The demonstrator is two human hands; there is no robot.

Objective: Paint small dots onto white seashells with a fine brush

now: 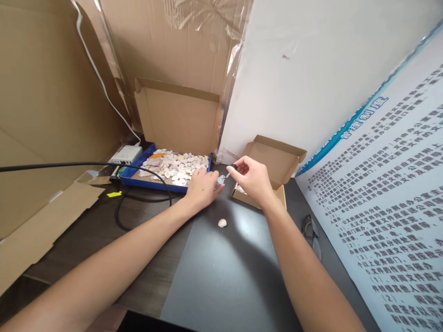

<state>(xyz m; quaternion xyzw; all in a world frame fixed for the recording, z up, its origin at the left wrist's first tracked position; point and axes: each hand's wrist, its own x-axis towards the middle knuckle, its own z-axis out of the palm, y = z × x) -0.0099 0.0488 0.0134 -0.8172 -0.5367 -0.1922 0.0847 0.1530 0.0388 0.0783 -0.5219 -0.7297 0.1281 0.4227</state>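
My left hand (201,190) is closed around a small clear bottle (220,180), steadying it at the far end of the grey mat. Just right of the bottle, my right hand (253,180) pinches a dark cap (234,166) with a thin applicator pointing toward the bottle's mouth. Whether the applicator's tip touches the bottle I cannot tell. A single whitish seashell (222,223) lies on the grey mat (214,272), nearer to me than both hands. Beyond my left hand, a blue-sided box (152,183) holds many pale shells.
An open cardboard box (273,159) stands behind my right hand, partly hidden by it. A black cable (119,212) loops over the dark table at left, near a white power adapter (127,153). Glasses (311,235) lie at right beside a printed board (398,193).
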